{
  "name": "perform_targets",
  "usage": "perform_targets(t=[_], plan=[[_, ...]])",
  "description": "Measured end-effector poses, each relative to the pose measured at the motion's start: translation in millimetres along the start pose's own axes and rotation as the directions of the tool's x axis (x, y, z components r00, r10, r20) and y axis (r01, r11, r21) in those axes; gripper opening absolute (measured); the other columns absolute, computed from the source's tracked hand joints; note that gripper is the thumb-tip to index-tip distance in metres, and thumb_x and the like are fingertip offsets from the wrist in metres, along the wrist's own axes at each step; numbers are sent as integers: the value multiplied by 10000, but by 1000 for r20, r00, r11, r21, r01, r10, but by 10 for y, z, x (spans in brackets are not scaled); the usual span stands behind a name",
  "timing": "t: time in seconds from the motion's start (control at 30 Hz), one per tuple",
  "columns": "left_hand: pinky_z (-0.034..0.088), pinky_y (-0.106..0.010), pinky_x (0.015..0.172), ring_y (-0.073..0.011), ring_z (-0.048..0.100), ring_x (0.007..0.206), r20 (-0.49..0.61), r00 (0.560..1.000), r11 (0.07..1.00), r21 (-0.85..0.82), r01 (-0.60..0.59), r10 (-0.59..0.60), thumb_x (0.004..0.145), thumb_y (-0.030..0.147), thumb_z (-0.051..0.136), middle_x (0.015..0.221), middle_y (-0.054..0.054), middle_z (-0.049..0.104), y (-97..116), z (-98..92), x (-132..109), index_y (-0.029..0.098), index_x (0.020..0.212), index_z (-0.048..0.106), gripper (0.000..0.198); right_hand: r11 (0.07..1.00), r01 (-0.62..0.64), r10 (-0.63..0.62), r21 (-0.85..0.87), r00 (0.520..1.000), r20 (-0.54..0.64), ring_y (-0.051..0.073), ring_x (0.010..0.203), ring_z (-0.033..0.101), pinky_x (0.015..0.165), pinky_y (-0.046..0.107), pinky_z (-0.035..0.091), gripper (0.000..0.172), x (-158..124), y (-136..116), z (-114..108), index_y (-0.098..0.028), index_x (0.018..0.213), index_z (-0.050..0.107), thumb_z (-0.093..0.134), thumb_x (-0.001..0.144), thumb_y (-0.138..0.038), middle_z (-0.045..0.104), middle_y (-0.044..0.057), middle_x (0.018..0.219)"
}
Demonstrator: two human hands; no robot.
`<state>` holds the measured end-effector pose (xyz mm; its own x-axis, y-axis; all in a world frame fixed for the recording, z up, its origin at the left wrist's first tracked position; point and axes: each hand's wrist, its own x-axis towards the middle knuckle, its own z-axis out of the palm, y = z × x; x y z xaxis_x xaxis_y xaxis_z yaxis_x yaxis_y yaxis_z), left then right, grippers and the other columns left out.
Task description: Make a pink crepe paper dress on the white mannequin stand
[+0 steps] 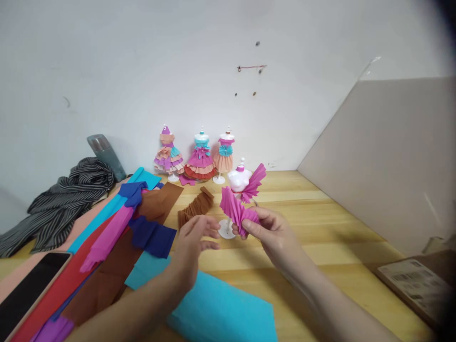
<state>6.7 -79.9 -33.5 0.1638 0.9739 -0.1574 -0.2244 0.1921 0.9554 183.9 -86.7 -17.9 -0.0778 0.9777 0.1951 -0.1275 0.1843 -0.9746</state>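
Observation:
My right hand (272, 232) pinches a pleated pink paper piece (233, 207) in front of a small white mannequin (239, 179). Another fan of pleated pink paper (255, 183) spreads out at the mannequin's right side. The mannequin has a pink band at its neck and a round white base, partly hidden by the pink paper. My left hand (195, 237) is just left of the base, fingers apart, with nothing in it. Behind it lies a gathered brown paper strip (195, 207).
Three dressed mannequins (200, 161) stand by the wall. Coloured paper sheets (107, 237), a phone (32, 289), a striped cloth (74, 194) and a bottle (107, 154) are at left. Blue paper (228, 304) lies in front, a cardboard box (416, 285) at right.

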Motion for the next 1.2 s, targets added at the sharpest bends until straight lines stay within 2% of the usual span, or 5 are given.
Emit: perform_targets(t=[0.07, 0.13, 0.37, 0.6, 1.2], plan=[[529, -374, 746, -229, 663, 777, 96, 943, 906, -261, 334, -320, 960, 445, 396, 903, -166, 683, -8, 14, 59, 98, 915, 643, 428, 1000, -30, 29, 9, 997, 68, 130, 560, 537, 567, 262, 445, 283, -1, 35, 14, -167, 692, 702, 769, 736, -438, 625, 16, 593], [516, -365, 817, -226, 671, 818, 165, 934, 839, -412, 356, -316, 978, 442, 351, 936, -176, 692, -2, 57, 106, 82, 991, 644, 464, 996, -90, 86, 26, 988, 128, 125, 547, 541, 553, 258, 452, 287, 0, 69, 35, -161, 708, 704, 778, 725, -438, 636, 19, 601], [502, -296, 838, -177, 651, 884, 2, 1000, 881, -472, 27, -29, 894, 265, 561, 905, -67, 697, 84, 169, 159, 162, 929, 657, 145, 985, -169, 165, 23, 978, 131, 133, 539, 611, 516, 247, 488, 333, 39, 194, 96, -152, 757, 699, 784, 705, -471, 692, 40, 629], [507, -280, 788, -117, 639, 732, -189, 953, 883, -367, -292, 236, 737, 252, 753, 774, 15, 692, 48, 216, 280, 192, 973, 667, 258, 991, -135, 136, -24, 990, 39, 147, 586, 638, 543, 268, 540, 342, 60, 194, 133, -155, 792, 692, 779, 703, -473, 709, 47, 685], [485, -292, 850, -165, 650, 948, -83, 971, 917, -320, -239, 224, 759, 214, 705, 1005, -45, 710, -7, 317, 352, 178, 1114, 636, 363, 967, 38, -40, -252, 999, -2, 138, 558, 543, 542, 271, 451, 171, 62, 263, 112, -178, 748, 690, 683, 784, -345, 658, 17, 645]])
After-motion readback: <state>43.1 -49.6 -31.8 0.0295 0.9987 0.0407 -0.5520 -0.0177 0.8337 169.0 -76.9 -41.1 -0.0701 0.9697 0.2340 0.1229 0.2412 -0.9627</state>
